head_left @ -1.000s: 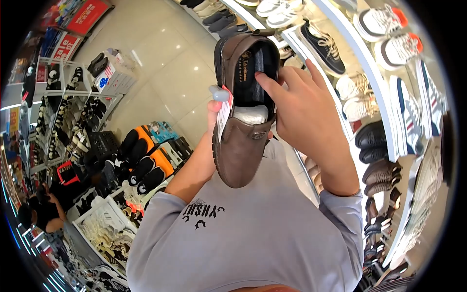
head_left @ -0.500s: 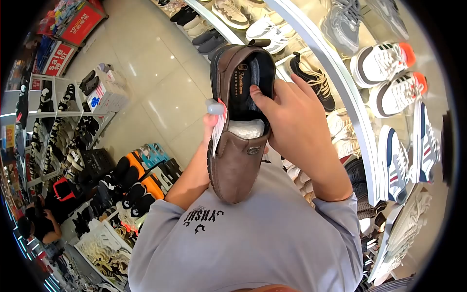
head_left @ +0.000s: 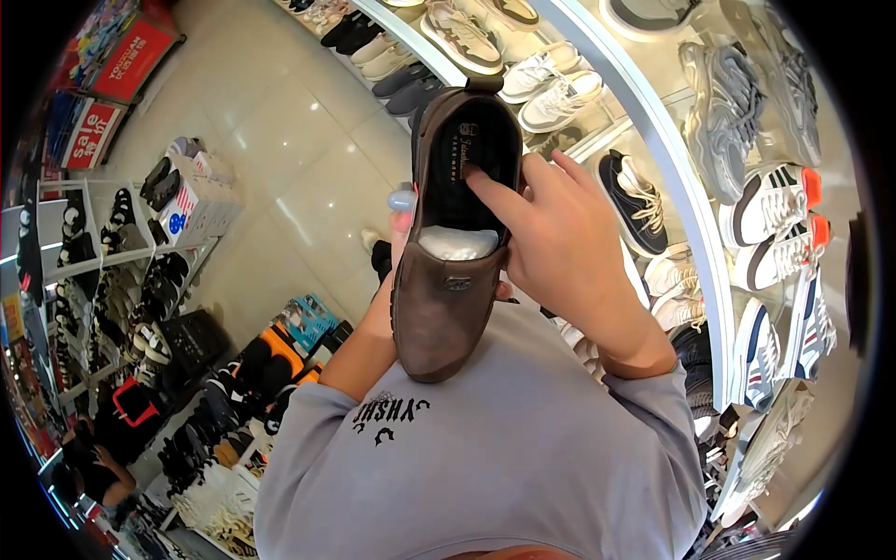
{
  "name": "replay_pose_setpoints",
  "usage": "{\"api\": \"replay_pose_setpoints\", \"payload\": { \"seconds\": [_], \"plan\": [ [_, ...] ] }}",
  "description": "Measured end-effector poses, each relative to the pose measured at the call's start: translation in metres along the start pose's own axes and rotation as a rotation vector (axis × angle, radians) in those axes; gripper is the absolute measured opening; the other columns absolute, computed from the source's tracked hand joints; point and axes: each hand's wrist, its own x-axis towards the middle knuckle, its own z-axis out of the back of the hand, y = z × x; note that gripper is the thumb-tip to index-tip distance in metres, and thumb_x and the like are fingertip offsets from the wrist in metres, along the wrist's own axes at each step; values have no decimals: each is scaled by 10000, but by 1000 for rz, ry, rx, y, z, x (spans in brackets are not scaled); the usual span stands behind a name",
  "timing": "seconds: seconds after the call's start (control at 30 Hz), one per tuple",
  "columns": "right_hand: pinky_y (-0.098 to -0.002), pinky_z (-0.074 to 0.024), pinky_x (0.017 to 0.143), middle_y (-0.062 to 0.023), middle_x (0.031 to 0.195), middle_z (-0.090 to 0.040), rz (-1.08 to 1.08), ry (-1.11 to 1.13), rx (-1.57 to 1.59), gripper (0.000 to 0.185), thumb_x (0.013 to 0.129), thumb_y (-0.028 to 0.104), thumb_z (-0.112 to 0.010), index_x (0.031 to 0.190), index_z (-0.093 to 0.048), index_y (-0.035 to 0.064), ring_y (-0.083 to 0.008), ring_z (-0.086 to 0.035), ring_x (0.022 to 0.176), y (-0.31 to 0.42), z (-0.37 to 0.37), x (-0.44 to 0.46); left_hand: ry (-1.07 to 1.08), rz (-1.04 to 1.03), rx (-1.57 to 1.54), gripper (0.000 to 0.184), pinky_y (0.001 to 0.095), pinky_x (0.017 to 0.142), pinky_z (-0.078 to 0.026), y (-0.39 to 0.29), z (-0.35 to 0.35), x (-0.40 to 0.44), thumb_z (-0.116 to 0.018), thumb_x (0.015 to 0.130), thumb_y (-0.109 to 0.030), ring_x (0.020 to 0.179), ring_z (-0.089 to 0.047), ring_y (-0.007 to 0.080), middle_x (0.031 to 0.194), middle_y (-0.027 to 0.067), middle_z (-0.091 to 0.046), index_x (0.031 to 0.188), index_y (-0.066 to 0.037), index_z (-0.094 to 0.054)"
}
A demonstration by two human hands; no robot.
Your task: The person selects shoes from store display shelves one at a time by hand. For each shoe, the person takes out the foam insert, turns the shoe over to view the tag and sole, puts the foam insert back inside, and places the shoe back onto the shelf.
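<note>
A brown slip-on shoe (head_left: pixel 443 322) is held up before my chest, toe toward me. Its dark insole (head_left: pixel 459 159) bears gold lettering, and a wad of clear plastic (head_left: pixel 457 245) fills the throat. My left hand (head_left: pixel 399 245) grips the shoe from its left side and underneath, its fingers mostly hidden behind it. A rounded grey-blue piece (head_left: pixel 402 200) shows at that thumb's tip. My right hand (head_left: pixel 560 233) is on the right rim, one digit reaching inside onto the insole lettering; its other fingers are bent beside the shoe, partly hidden.
White curved shelves (head_left: pixel 695 187) with rows of sneakers (head_left: pixel 773 201) stand close on my right. To the left are a shoe rack (head_left: pixel 103 252), shoe boxes (head_left: pixel 201 191) and red sale signs (head_left: pixel 93 131). A person (head_left: pixel 98 467) is at the far lower left, beyond the tiled floor (head_left: pixel 289 140).
The shoe has turned slightly and its opening faces me more. My right digit has slid further across the insole. The white tag at the shoe's left side is now hidden.
</note>
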Motion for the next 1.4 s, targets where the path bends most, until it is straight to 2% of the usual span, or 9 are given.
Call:
{"api": "replay_pose_setpoints", "payload": {
  "seconds": [0.23, 0.4, 0.57, 0.67, 0.7, 0.83, 0.97, 1.2, 1.4],
  "plan": [
    [-386, -456, 862, -80, 833, -546, 12, 113, 22, 565, 546, 101, -762, 1104, -684, 129, -259, -603, 836, 54, -52, 121, 275, -112, -17, 871, 584, 755, -558, -137, 44, -31, -621, 709, -567, 994, -632, 371, 1275, 181, -529, 1417, -133, -358],
    [-371, -447, 810, -83, 876, -554, 24, 132, 157, 615, 585, 83, -756, 1186, -639, 144, -256, -595, 870, 82, -102, 191, 133, -189, 99, 801, 504, 889, -538, -224, 73, -57, -578, 754, -473, 1052, -620, 362, 1291, 209, -527, 1404, -58, -363],
    [-438, -464, 868, -75, 915, -561, 33, 102, 248, 479, 727, -21, -624, 1176, -639, 146, -260, -598, 867, 75, -157, 233, -87, -253, 142, 560, 423, 908, -537, -293, 80, -76, -560, 786, -381, 1005, -652, 313, 1121, 210, -639, 1178, 20, -566],
    [-374, -500, 786, -68, 920, -584, -257, 69, 570, 375, 775, -23, -591, 1116, -664, 113, -258, -612, 834, 69, -165, 257, -147, -195, 179, 546, 391, 870, -557, -338, 108, -70, -584, 777, -347, 974, -664, 299, 1090, 211, -651, 1160, 42, -569],
    [-295, -511, 663, -88, 928, -608, -183, 98, 562, 322, 818, -25, -602, 1124, -648, 62, -209, -631, 751, 62, -163, 268, -238, -211, 240, 537, 361, 813, -571, -348, 99, -67, -615, 753, -317, 898, -681, 278, 1014, 191, -671, 1143, 51, -572],
    [-281, -495, 569, -88, 947, -652, -255, 269, 945, 277, 828, 126, -656, 1095, -660, 54, -165, -637, 636, 52, -181, 313, -312, -199, 367, 529, 321, 728, -563, -395, 104, -54, -652, 710, -311, 780, -681, 225, 911, 142, -676, 1085, 58, -597],
    [-260, -529, 577, -111, 853, -669, -207, 766, 1068, 318, 812, 80, -577, 1111, -616, -24, -159, -692, 679, 33, -203, 385, -220, -171, 749, 540, 287, 702, -538, -464, 97, -43, -683, 671, -303, 794, -672, 192, 911, 135, -675, 1056, 67, -605],
    [-295, -517, 632, -111, 815, -684, -34, 1036, 918, 438, 789, 148, -632, 1205, -573, 22, -174, -682, 730, 0, -212, 520, -435, -169, 664, 501, 307, 743, -531, -571, 63, -11, -672, 688, -253, 839, -657, 201, 947, 138, -654, 1074, 47, -562],
    [-332, -442, 542, -77, 641, -576, 12, 1109, 900, 281, 731, 162, -660, 926, -532, 5, -185, -541, 571, -14, -256, 598, -590, -264, 524, 504, 308, 774, -520, -621, 34, 14, -651, 729, -263, 852, -636, 193, 989, 121, -633, 1131, 13, -523]
  ]
}}
